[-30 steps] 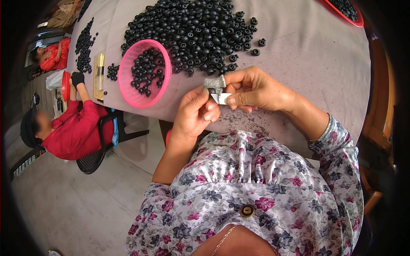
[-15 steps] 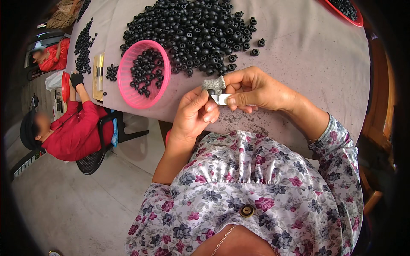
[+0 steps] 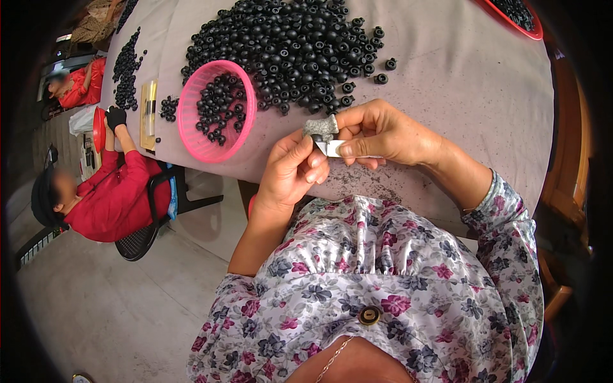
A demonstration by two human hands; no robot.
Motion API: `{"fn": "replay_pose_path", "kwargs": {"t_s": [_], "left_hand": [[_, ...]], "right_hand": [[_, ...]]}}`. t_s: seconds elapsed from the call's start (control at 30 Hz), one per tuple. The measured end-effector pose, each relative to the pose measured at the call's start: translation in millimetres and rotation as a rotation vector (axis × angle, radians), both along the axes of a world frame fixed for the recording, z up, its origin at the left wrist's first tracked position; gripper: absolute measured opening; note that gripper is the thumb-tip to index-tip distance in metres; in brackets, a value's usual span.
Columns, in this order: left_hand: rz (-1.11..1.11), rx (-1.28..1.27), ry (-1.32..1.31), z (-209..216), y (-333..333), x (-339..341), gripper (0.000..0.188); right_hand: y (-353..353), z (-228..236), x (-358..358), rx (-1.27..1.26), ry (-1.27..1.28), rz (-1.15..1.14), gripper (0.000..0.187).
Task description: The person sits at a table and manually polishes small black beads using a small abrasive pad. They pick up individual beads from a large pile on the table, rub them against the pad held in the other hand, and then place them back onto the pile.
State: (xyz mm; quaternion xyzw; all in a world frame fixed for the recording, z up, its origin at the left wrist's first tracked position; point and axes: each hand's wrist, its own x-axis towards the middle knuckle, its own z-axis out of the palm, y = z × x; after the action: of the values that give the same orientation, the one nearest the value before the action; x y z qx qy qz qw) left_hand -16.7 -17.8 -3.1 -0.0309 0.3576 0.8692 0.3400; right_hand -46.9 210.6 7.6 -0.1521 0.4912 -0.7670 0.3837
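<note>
Near the table's front edge, my two hands meet. My left hand [image 3: 295, 167] pinches a small round black part [image 3: 317, 138] between thumb and fingers. In my right hand [image 3: 391, 138] is a small blade with a white wrapped grip [image 3: 338, 149], its metal tip touching the black part. A grey speckled piece of fabric [image 3: 320, 125] lies just above the part, against my fingertips; whether it covers a finger is hidden. A pink mesh basket [image 3: 183, 131] with several black parts in it stands left of my left hand. Beyond my hands spreads a large heap of the same parts [image 3: 287, 51].
Black shavings [image 3: 367, 186] are strewn on the grey tablecloth [image 3: 447, 76]. A red tray [image 3: 540, 29] of black pieces sits far right. At left, a person in red [image 3: 121, 198] with a black glove sits near a yellow-handled tool [image 3: 149, 102] and smaller piles [image 3: 126, 76].
Almost nothing differs. Both hands keep their grip, and the blade stays against the black part; the whole view has shifted very slightly.
</note>
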Motion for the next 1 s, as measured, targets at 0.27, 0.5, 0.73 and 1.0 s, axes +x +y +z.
{"fn": "replay_pose_path", "kwargs": {"t_s": [0.27, 0.5, 0.73, 1.0], "left_hand": [[-0.032, -0.026, 0.035, 0.3, 1.2, 2.6, 0.029], [0.006, 0.031, 0.013, -3.7, -1.0, 1.2, 0.028], [0.016, 0.029, 0.001, -3.2, 0.3, 1.7, 0.026], [-0.028, 0.005, 0.022, -1.5, -0.5, -0.1, 0.030]], "right_hand": [[0.6, -4.5, -0.6, 0.023, -0.042, -0.025, 0.020], [0.8, -1.1, -1.6, -0.046, -0.027, 0.022, 0.025], [0.9, -1.8, -2.0, -0.034, -0.017, 0.020, 0.026], [2.3, -3.3, -2.8, -0.057, -0.033, 0.033, 0.023]]}}
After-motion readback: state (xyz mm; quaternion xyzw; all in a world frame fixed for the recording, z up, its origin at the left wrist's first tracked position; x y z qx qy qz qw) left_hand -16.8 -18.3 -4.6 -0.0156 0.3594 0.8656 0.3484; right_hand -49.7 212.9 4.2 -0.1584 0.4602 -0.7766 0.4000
